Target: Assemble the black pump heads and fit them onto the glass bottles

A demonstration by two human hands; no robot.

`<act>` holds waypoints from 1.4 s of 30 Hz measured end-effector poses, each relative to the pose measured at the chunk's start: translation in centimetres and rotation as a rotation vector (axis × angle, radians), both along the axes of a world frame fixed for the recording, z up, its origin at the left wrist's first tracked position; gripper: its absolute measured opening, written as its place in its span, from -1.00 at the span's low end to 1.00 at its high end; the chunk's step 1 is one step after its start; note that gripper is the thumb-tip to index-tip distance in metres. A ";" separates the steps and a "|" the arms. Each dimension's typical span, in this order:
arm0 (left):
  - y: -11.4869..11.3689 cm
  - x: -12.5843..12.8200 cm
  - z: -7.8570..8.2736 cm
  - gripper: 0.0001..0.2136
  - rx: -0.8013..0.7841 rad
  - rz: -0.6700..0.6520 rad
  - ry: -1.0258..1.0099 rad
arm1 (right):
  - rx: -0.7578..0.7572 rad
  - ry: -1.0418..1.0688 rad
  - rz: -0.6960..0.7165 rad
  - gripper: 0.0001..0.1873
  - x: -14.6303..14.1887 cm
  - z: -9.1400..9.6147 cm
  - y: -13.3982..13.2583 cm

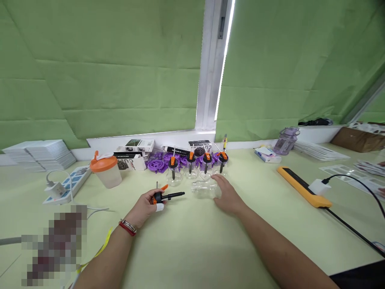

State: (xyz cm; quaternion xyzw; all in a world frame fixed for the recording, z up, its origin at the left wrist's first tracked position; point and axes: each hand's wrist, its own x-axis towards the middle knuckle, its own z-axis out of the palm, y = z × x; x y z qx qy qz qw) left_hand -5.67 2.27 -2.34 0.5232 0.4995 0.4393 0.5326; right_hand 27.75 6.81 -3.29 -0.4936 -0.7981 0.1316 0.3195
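My left hand (150,202), a white wrap on one finger, is closed around a black-and-orange bottle top (158,197). Its dark stem points right, toward the mouth of a clear bottle (204,188). That bottle lies sideways in my right hand (227,196), whose fingers grip its base end. A small gap separates stem and bottle. Just behind stand several clear bottles (173,178) fitted with similar black-and-orange tops (207,157).
Purple plastic parts (157,165) and printed boxes (132,161) sit along the wall. Leftward are an orange-lidded cup (106,170) and a white power strip (72,184). A yellow power strip (300,186) with a cord lies right, near a purple bottle (286,140).
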 end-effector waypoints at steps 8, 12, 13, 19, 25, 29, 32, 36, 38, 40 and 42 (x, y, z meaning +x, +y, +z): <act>-0.1 1.4 -0.5 -0.42 -0.029 -0.040 0.054 | -0.103 0.039 0.169 -0.15 -2.2 0.4 -1.5; -0.1 2.3 -1.0 -0.41 -0.001 -0.047 0.102 | -0.114 0.054 0.233 -0.14 -3.1 0.7 -2.1; -0.2 2.5 -1.0 -0.41 -0.004 -0.053 0.098 | -0.112 0.054 0.247 -0.14 -3.3 0.7 -2.2; -0.8 3.5 0.0 -0.34 -0.001 -0.102 0.061 | -0.098 0.047 0.272 -0.13 -3.7 0.5 -2.3; -1.2 3.6 0.3 -0.40 0.034 -0.211 0.084 | -0.061 0.031 0.297 -0.12 -3.9 0.4 -2.4; -1.2 3.7 0.3 -0.46 0.034 -0.212 0.048 | -0.066 0.042 0.300 -0.11 -3.8 0.3 -2.4; -1.3 3.9 0.3 -0.56 0.033 -0.185 -0.019 | -0.046 0.070 0.314 -0.14 -3.7 0.2 -2.3; -1.3 3.8 0.3 -0.60 0.039 -0.190 -0.062 | -0.019 0.101 0.356 -0.22 -3.6 0.1 -2.2; -1.2 3.6 0.2 -0.64 0.047 -0.216 -0.056 | -0.014 0.119 0.367 -0.23 -3.5 0.1 -2.2; -1.1 3.5 0.1 -0.68 0.053 -0.242 -0.052 | -0.022 0.140 0.378 -0.23 -3.4 0.1 -2.3; -1.1 3.5 -0.1 -0.71 0.058 -0.258 -0.051 | -0.060 0.161 0.382 -0.22 -3.3 0.0 -2.3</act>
